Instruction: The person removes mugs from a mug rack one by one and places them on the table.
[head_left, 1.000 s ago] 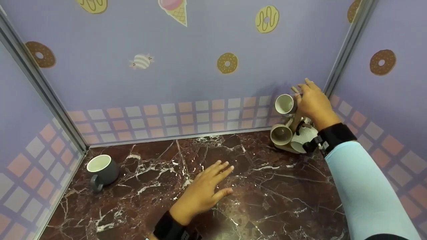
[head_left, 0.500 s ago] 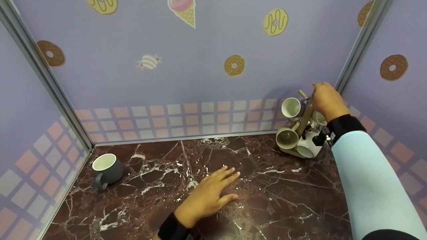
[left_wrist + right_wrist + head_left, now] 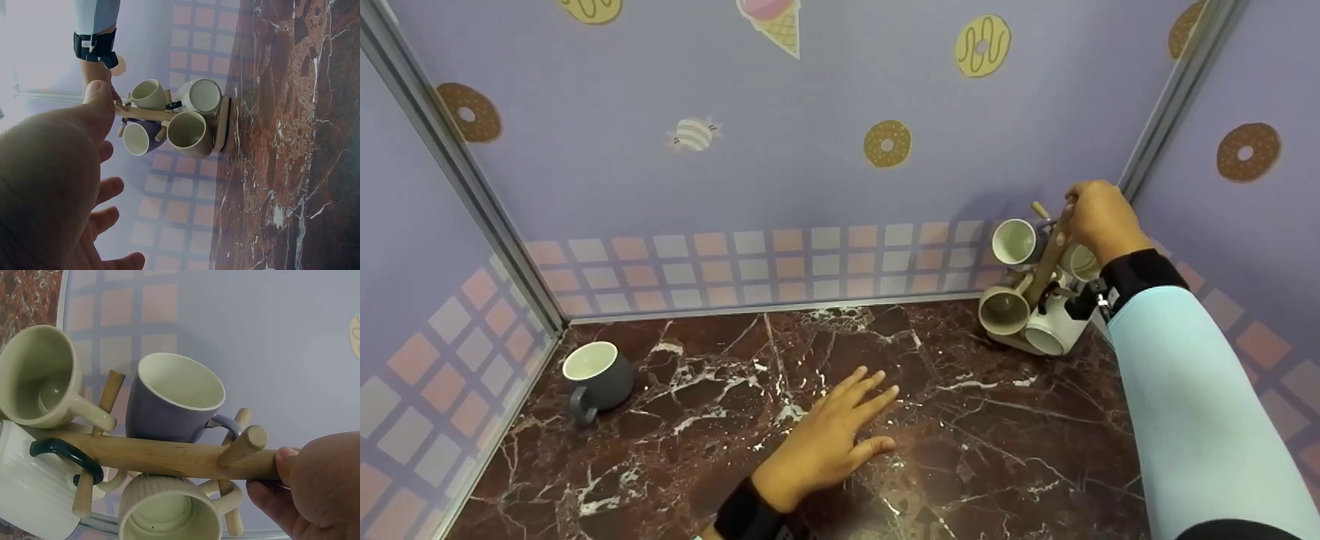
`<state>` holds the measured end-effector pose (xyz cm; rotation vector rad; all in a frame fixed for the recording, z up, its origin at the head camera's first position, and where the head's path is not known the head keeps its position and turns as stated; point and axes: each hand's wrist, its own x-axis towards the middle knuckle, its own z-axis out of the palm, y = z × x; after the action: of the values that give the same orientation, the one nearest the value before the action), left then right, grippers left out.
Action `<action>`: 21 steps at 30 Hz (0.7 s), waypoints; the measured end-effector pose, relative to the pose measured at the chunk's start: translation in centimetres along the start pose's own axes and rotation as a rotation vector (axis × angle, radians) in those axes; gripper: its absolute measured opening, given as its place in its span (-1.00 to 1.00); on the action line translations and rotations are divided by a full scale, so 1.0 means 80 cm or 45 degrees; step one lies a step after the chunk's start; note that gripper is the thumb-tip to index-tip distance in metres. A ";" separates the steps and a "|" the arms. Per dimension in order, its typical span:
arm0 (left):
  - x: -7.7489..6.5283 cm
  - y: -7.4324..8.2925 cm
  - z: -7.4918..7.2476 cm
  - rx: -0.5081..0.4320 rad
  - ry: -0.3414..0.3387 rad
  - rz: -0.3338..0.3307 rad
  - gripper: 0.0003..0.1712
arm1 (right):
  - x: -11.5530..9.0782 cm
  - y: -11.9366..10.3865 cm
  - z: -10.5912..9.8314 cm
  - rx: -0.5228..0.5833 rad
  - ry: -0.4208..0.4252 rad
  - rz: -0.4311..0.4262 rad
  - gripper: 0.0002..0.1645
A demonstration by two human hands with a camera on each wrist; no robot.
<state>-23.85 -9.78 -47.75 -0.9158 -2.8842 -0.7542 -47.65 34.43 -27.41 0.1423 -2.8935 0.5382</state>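
At the back right stands a wooden mug tree (image 3: 157, 458) with several mugs hung on its pegs. My right hand (image 3: 1105, 217) grips the top end of its post, thumb and fingers around the wood in the right wrist view. A purple mug (image 3: 163, 416) and a ribbed cream mug (image 3: 163, 512) hang nearest this hand. Lower down are a beige mug (image 3: 39, 377) and a white mug (image 3: 28, 484) with a dark handle. My left hand (image 3: 829, 442) is held over the front middle of the table, fingers spread and straight, holding nothing.
A dark grey mug (image 3: 607, 382) stands upright on the left of the marbled table (image 3: 697, 465), its handle toward the front. Purple patterned walls (image 3: 810, 180) close off the back and both sides; the mug tree stands close to the back right corner.
My right hand has gone from extended fingers at the top of the mug tree to a grip around its post. The left hand keeps its spread pose. The head view has shifted slightly.
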 end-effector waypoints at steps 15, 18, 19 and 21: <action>-0.002 -0.004 0.003 -0.034 0.002 -0.027 -0.10 | -0.006 0.001 -0.001 -0.033 0.063 0.028 -0.62; -0.001 -0.004 0.002 -0.035 0.003 -0.024 -0.11 | -0.006 -0.001 0.001 -0.040 0.059 0.042 -0.63; -0.001 -0.004 0.002 -0.034 0.005 -0.019 -0.12 | -0.007 -0.001 0.001 -0.049 0.058 0.041 -0.62; 0.000 -0.003 0.001 -0.030 0.006 -0.007 -0.12 | -0.008 -0.001 0.002 -0.072 0.066 0.035 -0.61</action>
<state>-23.96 -9.95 -47.93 -0.9070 -2.8811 -0.7915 -47.05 34.37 -27.64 0.0792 -2.8610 0.4573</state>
